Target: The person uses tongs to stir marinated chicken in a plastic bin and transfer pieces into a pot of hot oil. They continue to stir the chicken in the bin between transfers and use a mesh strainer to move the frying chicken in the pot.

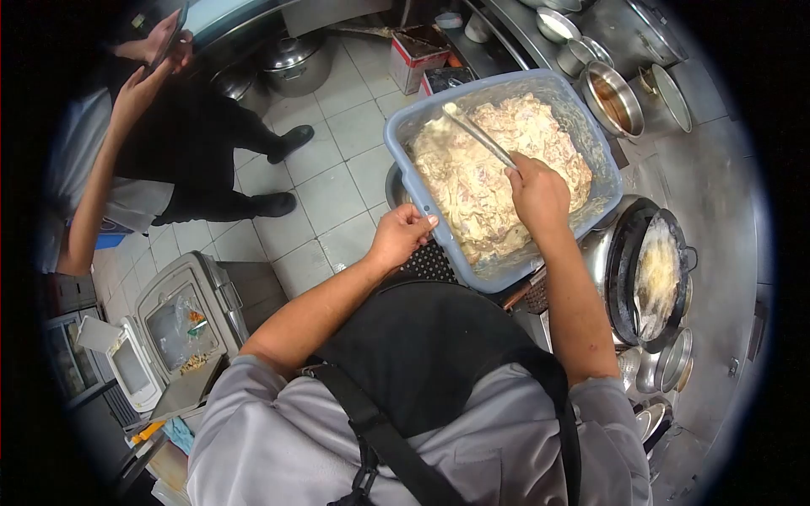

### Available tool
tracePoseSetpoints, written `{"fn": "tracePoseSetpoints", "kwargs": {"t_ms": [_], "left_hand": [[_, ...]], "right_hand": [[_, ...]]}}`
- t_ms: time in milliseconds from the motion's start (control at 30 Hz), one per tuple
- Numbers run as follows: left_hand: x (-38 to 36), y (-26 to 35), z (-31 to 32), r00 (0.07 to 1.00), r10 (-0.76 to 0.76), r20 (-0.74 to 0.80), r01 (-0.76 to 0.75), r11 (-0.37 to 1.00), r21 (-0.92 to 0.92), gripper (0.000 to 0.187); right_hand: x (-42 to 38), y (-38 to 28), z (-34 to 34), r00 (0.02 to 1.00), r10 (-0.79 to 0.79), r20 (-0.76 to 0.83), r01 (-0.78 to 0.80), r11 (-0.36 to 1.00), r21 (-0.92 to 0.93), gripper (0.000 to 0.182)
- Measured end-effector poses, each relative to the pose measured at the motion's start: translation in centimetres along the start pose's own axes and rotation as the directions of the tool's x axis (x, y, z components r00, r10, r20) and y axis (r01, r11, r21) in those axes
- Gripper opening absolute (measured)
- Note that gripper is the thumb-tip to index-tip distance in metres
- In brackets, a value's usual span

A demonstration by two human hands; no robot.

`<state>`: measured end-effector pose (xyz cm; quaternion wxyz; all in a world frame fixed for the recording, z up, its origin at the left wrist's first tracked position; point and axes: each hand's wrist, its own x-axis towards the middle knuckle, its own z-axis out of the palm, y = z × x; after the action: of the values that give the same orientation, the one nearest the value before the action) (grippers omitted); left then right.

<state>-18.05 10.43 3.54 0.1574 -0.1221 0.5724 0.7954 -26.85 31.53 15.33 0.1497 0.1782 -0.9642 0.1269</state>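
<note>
A large blue-grey plastic tub (611, 152) stands in front of me, filled with pale, batter-coated pieces of what looks like raw meat (506, 190). My right hand (540, 198) is closed around a pair of metal tongs (479, 137) over the tub. The tips of the tongs point to the far left corner and carry some batter. At the tub's near left rim, my left hand (402, 240) grips the edge, thumb on top. To the right of the tub, a black wok (623, 287) holds foaming, bubbling oil with pale food (660, 274).
On the left stands a person in dark trousers (202, 143), holding a phone (166, 42). Metal bowls, including one with brown liquid (612, 97), line the steel counter at right. A lidded pot (291, 63) sits on the tiled floor; a grey bin (190, 312) is at lower left.
</note>
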Motion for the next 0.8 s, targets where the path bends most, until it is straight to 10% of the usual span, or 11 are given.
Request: {"fn": "tracePoseSetpoints", "kwargs": {"t_ms": [367, 567, 633, 800], "left_hand": [[-0.2, 0.0, 0.3, 0.999, -0.016, -0.039, 0.017, 1.000, 0.020, 0.014], [-0.2, 0.0, 0.3, 0.999, -0.011, -0.037, 0.012, 0.999, 0.032, 0.016], [-0.3, -0.1, 0.3, 0.999, -0.004, -0.035, 0.005, 0.999, 0.032, 0.017], [-0.1, -0.6, 0.3, 0.998, 0.015, -0.064, -0.009, 0.996, 0.094, 0.021]], "right_hand": [[-5.3, 2.0, -0.4, 0.923, -0.298, 0.244, 0.330, 0.938, -0.105, 0.019], [-7.8, 5.3, -3.5, 0.960, 0.093, 0.266, -0.162, 0.954, 0.252, 0.025], [-8.4, 6.6, -4.5, 0.853, 0.329, 0.405, -0.504, 0.720, 0.476, 0.027], [-9.8, 8.5, -8.2, 0.904, 0.354, 0.240, -0.424, 0.817, 0.391, 0.030]]}}
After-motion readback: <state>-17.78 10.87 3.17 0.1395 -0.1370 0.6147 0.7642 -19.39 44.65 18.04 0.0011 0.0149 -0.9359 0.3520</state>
